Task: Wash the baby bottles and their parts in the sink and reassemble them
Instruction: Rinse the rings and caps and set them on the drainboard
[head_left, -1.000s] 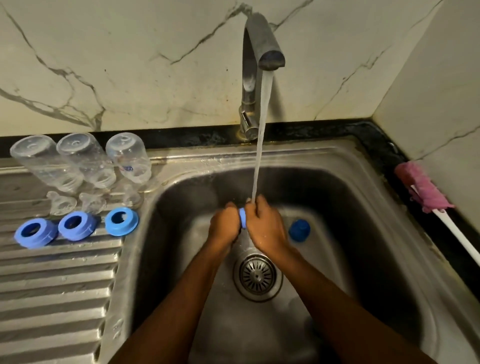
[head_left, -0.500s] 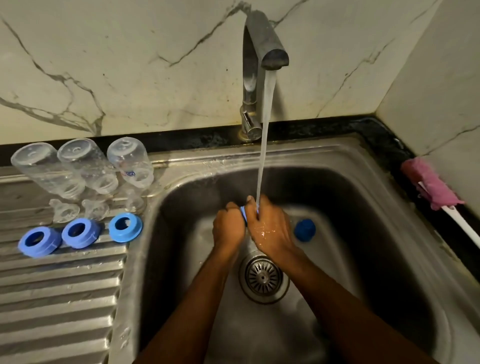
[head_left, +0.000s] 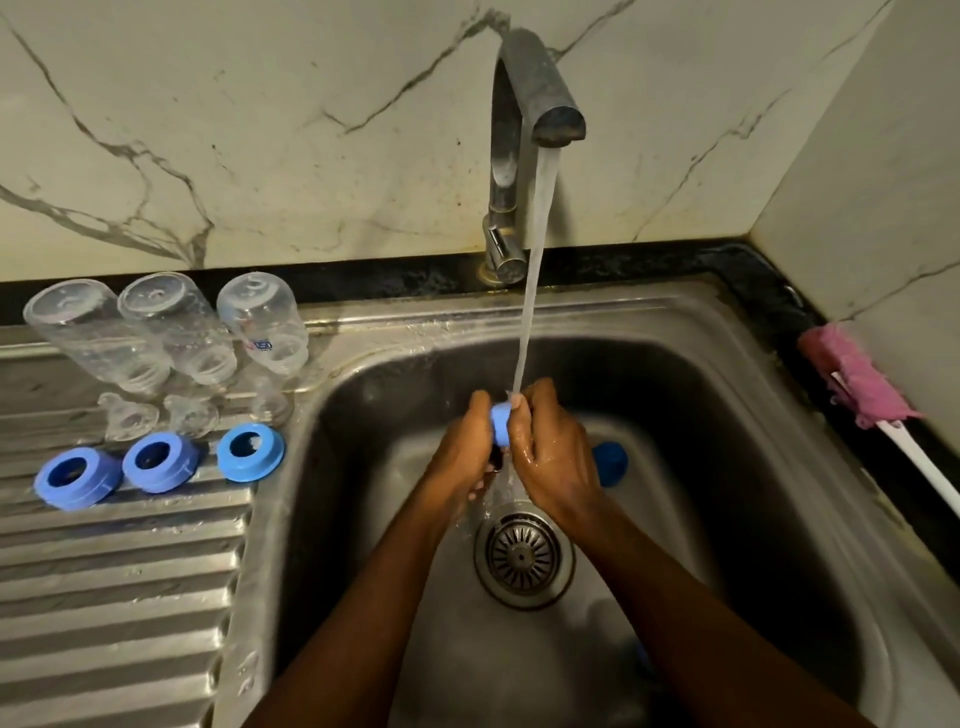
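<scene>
My left hand (head_left: 462, 447) and my right hand (head_left: 550, 452) both grip a light blue bottle cap (head_left: 500, 425) under the running water (head_left: 530, 291) from the tap (head_left: 530, 104), above the sink basin (head_left: 727, 441). A second blue cap (head_left: 610, 463) lies on the basin floor just right of my right hand. On the drainboard (head_left: 119, 597) at left, three clear bottles (head_left: 171, 332) stand upside down. In front of them are clear teats (head_left: 127, 418) and three blue collar rings (head_left: 161, 462).
The drain strainer (head_left: 522, 558) sits in the basin floor below my hands. A bottle brush with a pink sponge head (head_left: 857, 379) and white handle lies on the dark counter edge at right. A marble wall rises behind and to the right.
The hands stay together on the blue cap under the stream; more of the cap shows between them now. The view has shifted slightly.
</scene>
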